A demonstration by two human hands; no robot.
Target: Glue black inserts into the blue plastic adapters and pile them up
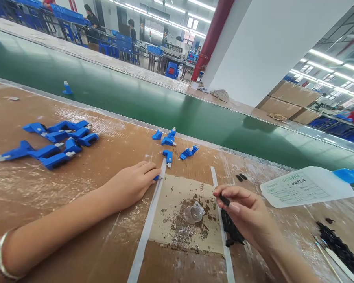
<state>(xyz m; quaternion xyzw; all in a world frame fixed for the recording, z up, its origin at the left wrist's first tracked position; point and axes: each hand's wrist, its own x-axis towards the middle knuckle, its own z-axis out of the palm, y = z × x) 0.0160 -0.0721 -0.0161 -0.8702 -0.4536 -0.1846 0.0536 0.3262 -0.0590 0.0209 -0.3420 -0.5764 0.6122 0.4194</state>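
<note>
My left hand (140,181) rests on the table with its fingers closed on a small blue plastic part (156,177), mostly hidden by the fingertips. Between the thumb and fingers of my right hand (247,212) is a small black piece (224,200). Below that hand lies a heap of similar black pieces (231,228). A stained cardboard sheet (168,220), edged by white tape strips, lies between both hands. On it stands a small clear round cup (193,214) amid dark wet spots. Several blue parts with white tips (167,157) lie just beyond my left hand.
More blue parts (57,137) lie in a group at the left. A white bottle (306,186) with a blue cap lies at the right. Thin sticks (327,255) and another black heap (342,245) are near the right edge. A green belt (120,90) runs behind, with one blue part (67,88) on it.
</note>
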